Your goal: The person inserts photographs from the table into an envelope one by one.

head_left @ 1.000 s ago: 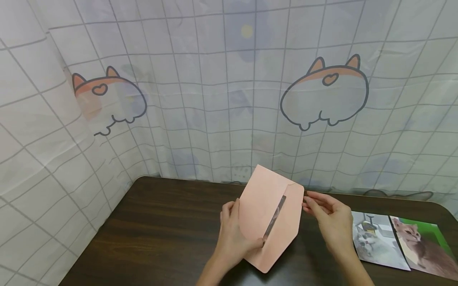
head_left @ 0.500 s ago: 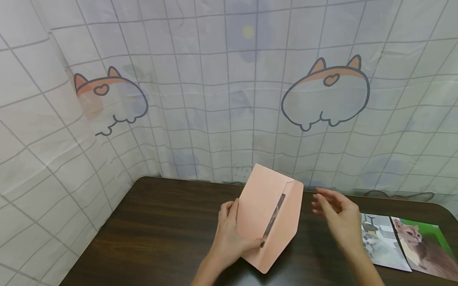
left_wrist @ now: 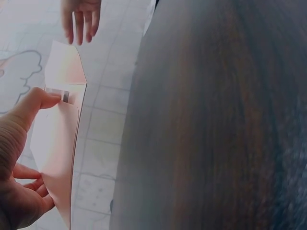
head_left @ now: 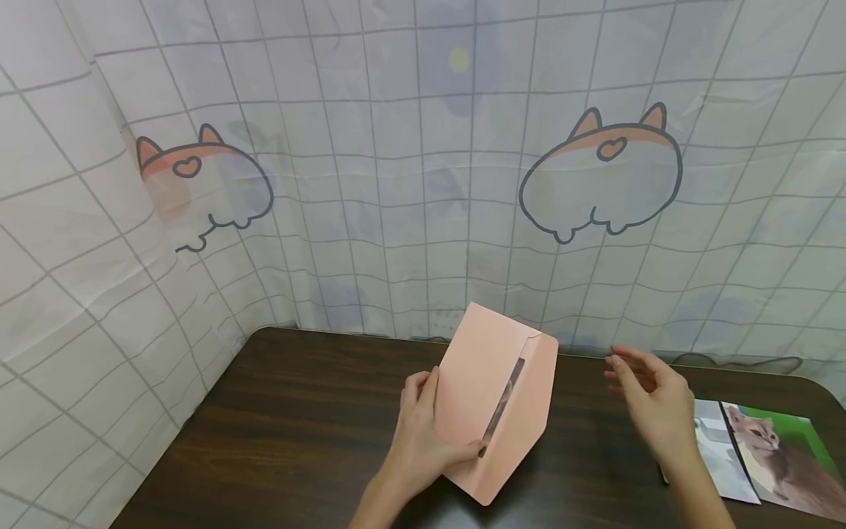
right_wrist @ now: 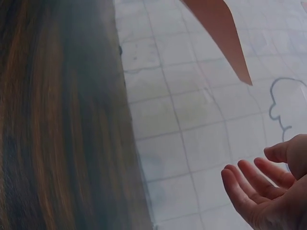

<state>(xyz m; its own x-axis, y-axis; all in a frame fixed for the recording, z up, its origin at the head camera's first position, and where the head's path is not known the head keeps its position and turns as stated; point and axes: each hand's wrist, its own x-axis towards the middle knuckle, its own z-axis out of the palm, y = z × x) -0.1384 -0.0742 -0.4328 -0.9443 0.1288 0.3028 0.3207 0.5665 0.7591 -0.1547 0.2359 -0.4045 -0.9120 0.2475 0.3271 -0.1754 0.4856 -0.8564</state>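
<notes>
A pink envelope being held single-handed over a table: the left hand is gripping it at its left edge, the thumb pressing beside the lower end of the opening, while the right hand is hovering apart from it, fingers loosely bent and holding nothing. The envelope is tilting near the middle of the table (whether its lower corner is touching the wood is not showing clearly), its flap lying to the right and a dark strip showing in the opening.

Possible faults: with one hand bearing the load, a slackening thumb could be letting the envelope swing or slip; the strip, if loose, might then be sliding out. Too firm a press might be creasing the paper beside the opening. The flap, which no hand is steadying, could be folding over the opening. The right forearm is crossing above the pale picture, so a low sweep might be dragging it.

Count: one envelope is showing, with one flap and one visible strip; two hands are appearing; two pictures are lying at the right, the pale one and the brown-cat picture; one table is carrying them
</notes>
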